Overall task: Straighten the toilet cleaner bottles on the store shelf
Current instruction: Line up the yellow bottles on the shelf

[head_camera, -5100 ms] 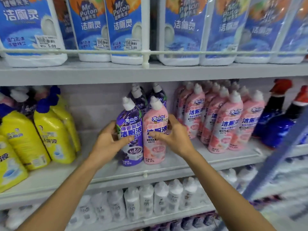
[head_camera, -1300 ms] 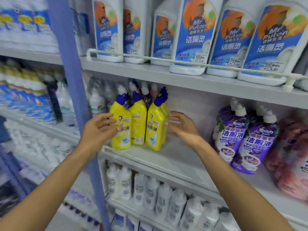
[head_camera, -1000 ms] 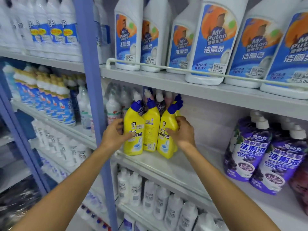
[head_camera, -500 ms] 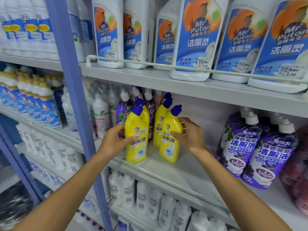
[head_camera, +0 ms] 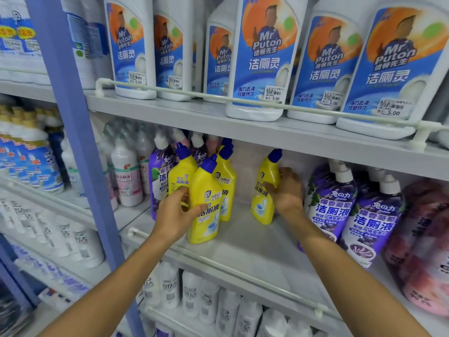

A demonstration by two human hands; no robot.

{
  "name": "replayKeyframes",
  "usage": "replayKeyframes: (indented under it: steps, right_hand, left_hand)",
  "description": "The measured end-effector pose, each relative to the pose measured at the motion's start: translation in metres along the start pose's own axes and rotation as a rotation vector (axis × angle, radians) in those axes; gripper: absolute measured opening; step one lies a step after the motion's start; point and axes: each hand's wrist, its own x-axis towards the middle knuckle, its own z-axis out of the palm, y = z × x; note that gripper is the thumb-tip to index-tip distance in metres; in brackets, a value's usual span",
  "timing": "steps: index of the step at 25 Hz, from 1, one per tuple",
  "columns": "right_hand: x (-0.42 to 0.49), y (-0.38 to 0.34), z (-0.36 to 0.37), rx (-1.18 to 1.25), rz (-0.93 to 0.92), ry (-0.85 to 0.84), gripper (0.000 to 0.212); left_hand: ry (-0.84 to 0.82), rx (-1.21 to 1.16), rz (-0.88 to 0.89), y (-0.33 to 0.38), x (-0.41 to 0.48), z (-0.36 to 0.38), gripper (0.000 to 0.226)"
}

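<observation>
- The left hand (head_camera: 177, 212) grips the front yellow bottle (head_camera: 206, 205). Its thumb lies across the label and its fingers are curled round the bottle's left side.
- That bottle stands near the front edge of the shelf (head_camera: 243, 246), its blue cap leaning slightly to the right.
- Just behind the left hand are two more yellow bottles (head_camera: 181, 175), packed close against the held one, and beyond them a purple bottle (head_camera: 159, 176).
- The right hand (head_camera: 288, 190) is wrapped round the lone yellow bottle (head_camera: 263, 190) from its right side, fingers curled onto the body.
- This bottle tilts with its cap toward the right and its base is on the shelf. A bare stretch of shelf lies between it and the group by the left hand.
- Just right of the right hand stand purple cleaner bottles (head_camera: 332, 205) with white caps, and further right are pink bottles (head_camera: 425, 227), which are blurred.
- Above both hands, large white bottles (head_camera: 262, 57) with blue labels sit behind a rail on the upper shelf.
- Left of the left hand runs a blue upright post (head_camera: 70, 117).
</observation>
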Motion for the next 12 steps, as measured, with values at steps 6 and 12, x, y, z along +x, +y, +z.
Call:
replayKeyframes:
  steps: [6,12]
  right_hand:
    - [-0.029,-0.045,0.029,0.412,-0.289,0.181,0.062]
    - [-0.027,-0.064,0.064,0.292,-0.240,-0.129,0.064]
  left_hand:
    - [-0.005,-0.043,0.006,-0.020,-0.001,-0.027,0.028]
    - [0.009,-0.010,-0.027,-0.017,-0.008,-0.035,0.031]
